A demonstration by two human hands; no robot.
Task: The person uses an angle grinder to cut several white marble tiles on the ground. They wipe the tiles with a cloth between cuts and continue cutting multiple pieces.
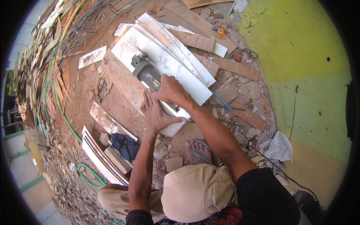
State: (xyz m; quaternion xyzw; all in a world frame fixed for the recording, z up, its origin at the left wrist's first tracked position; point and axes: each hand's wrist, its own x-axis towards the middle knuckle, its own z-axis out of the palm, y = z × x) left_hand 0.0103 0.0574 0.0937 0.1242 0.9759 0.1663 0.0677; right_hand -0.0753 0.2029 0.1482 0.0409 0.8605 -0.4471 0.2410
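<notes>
My right hand (171,90) is wrapped round the body of a dark angle grinder (150,77), which lies over a white marble-patterned tile (193,90). The grinder's disc end points away from me, toward the tile's far left part. My left hand (154,112) rests on the near left edge of the tile, fingers stretched out and thumb spread, close beside the grinder. Beneath and behind that tile lie more long tile pieces (148,20), stacked and fanned out. My right hand hides part of the grinder's handle.
An orange and blue cutting disc (220,32) lies beyond the tiles. Brown tile strips (240,69) and rubble cover the ground at right, beside a yellow-green wall (300,48). Tile strips (101,157), a dark cloth (124,146) and a green hose (62,108) are at left.
</notes>
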